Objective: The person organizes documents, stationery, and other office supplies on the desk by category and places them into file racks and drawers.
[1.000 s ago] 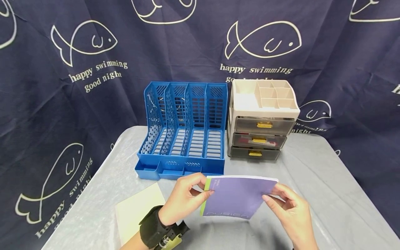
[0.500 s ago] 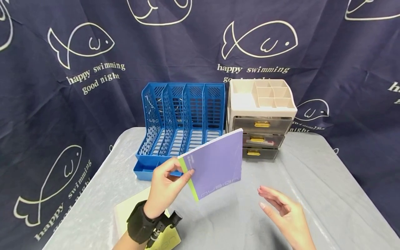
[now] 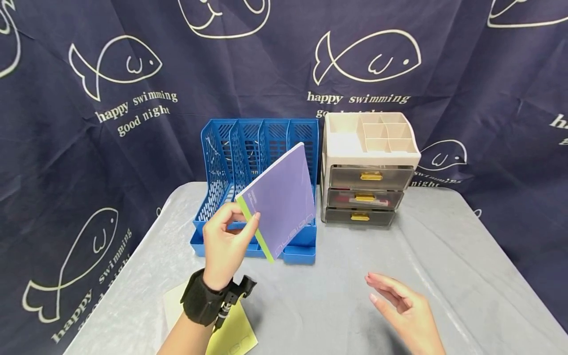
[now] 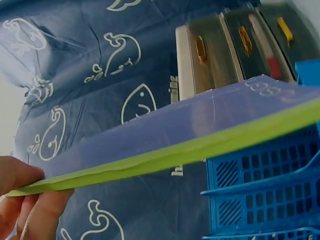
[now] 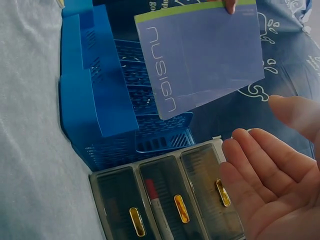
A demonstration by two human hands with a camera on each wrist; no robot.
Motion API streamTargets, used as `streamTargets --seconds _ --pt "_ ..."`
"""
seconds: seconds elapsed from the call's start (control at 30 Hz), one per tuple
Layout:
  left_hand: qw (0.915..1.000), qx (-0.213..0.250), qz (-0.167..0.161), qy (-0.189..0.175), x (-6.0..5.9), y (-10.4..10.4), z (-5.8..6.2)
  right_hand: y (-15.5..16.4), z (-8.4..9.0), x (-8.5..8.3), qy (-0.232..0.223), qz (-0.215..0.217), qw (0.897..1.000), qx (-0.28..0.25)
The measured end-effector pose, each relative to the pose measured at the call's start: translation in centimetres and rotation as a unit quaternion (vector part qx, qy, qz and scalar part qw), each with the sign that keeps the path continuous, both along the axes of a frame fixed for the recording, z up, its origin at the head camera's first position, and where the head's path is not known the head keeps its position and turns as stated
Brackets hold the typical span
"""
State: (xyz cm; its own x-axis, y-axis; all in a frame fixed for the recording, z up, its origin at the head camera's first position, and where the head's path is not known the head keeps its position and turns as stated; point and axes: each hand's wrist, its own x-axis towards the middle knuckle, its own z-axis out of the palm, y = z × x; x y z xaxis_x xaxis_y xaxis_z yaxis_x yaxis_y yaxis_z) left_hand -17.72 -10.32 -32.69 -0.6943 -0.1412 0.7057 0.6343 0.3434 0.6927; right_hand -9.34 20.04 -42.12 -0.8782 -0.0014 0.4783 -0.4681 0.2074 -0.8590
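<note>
My left hand (image 3: 226, 241) pinches a purple notebook (image 3: 284, 202) by its lime-green spine, thumb on the cover. The notebook is tilted in front of the blue file rack (image 3: 217, 172) and hides part of its right compartments. In the left wrist view the fingers (image 4: 47, 210) grip one end of the green spine (image 4: 200, 150). My right hand (image 3: 404, 310) is at the lower right over the table, holding nothing, fingers relaxed and thumb apart. The right wrist view shows its palm (image 5: 280, 190) beside the drawers, with the notebook (image 5: 200, 55) farther off.
A cream drawer unit (image 3: 370, 158) with three smoky drawers stands right of the rack; a red and white item shows in the middle drawer (image 3: 366, 198). A yellow notebook (image 3: 235, 330) and paler paper lie under the left forearm. A dark fish-print curtain (image 3: 248, 74) hangs behind.
The right hand let go of the notebook and stays low at the right. My left hand carried the notebook up and left towards the rack, tilting it.
</note>
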Motion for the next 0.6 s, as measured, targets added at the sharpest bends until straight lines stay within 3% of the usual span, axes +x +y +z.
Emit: streamTargets --seconds 0.13,0.37,0.6 --pt "0.9994 -0.006 0.032 0.015 -1.0 0.5 0.3 -0.1 -0.3 0.0 0.006 0.012 1.0 -0.014" --pt "0.9992 0.016 0.032 0.019 -3.0 1.4 0.6 -0.4 -0.1 0.4 -0.053 -0.013 0.998 0.005" --pt "0.9974 0.02 0.065 0.022 -5.5 2.8 0.7 -0.5 -0.3 0.6 -0.041 -0.018 0.999 0.018"
